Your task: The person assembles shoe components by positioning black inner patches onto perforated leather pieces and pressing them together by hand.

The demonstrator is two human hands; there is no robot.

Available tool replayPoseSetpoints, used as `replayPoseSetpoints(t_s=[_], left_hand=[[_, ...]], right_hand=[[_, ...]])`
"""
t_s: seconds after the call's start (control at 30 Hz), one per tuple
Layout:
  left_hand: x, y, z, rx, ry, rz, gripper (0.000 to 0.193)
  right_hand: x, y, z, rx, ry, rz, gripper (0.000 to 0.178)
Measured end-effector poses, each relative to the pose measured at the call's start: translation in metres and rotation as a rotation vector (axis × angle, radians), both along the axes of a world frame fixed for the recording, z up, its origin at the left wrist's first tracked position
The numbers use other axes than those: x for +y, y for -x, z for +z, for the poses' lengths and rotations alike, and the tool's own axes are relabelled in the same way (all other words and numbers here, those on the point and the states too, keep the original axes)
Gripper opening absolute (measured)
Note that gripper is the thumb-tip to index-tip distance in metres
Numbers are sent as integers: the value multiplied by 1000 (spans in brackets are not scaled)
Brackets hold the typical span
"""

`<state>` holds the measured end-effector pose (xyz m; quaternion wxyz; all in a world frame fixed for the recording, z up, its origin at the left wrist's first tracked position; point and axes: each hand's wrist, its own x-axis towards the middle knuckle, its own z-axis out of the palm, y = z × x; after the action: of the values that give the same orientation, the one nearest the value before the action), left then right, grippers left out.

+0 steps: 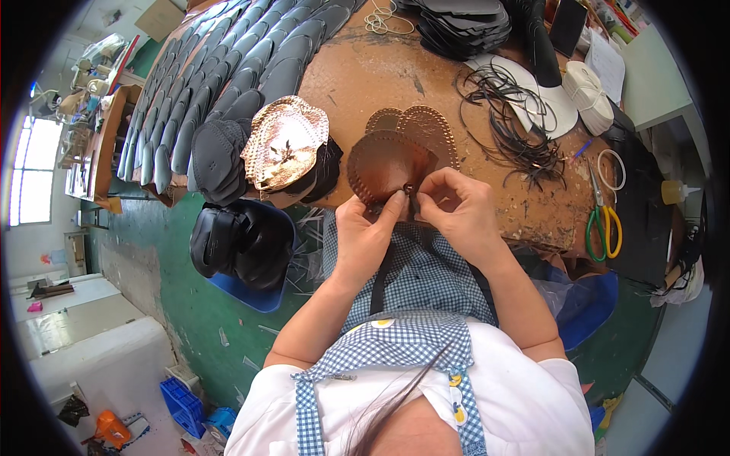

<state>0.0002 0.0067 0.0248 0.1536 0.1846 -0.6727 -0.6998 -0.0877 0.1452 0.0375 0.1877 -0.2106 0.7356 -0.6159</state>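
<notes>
My left hand (367,232) and my right hand (454,207) meet at the near edge of a brown worktable (365,76). Both pinch the lower edge of a brown leather shoe piece (386,161) with a perforated border, folded up between my fingers. A second matching brown piece (426,125) lies flat just behind it. A thin black strip hangs down from my hands over my checked apron. A stack of shiny copper-coloured pieces (285,146) sits just left of my left hand.
Rows of dark grey shoe pieces (220,76) cover the table's left. Black laces (506,114), white pieces (585,95) and green-handled scissors (604,220) lie at the right. A blue bin with black pieces (243,243) stands on the green floor at the left.
</notes>
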Motion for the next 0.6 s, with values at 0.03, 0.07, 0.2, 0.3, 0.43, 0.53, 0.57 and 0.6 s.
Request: replayPoseSetpoints(t_s=[0.03, 0.07, 0.2, 0.3, 0.43, 0.53, 0.57, 0.6], left_hand=[[0, 0, 0, -1, 0, 0, 13], [1, 0, 0, -1, -46, 8, 13], [1, 2, 1, 18, -105, 13, 13], [2, 1, 2, 19, -122, 7, 13], [2, 1, 3, 11, -142, 1, 13], [2, 2, 3, -12, -203, 5, 14], [2, 1, 0, 3, -163, -8, 14], [3, 1, -1, 18, -123, -21, 15]], right_hand=[[0, 0, -1, -1, 0, 0, 8], [0, -1, -3, -37, 29, -6, 8], [-3, -3, 0, -25, 100, -26, 8], [-1, -1, 0, 198, 42, 18, 8], [-1, -3, 1, 259, 8, 1, 9], [0, -2, 2, 133, 18, -22, 9], [0, -1, 2, 103, 7, -16, 9], [0, -1, 2, 72, -4, -10, 10]])
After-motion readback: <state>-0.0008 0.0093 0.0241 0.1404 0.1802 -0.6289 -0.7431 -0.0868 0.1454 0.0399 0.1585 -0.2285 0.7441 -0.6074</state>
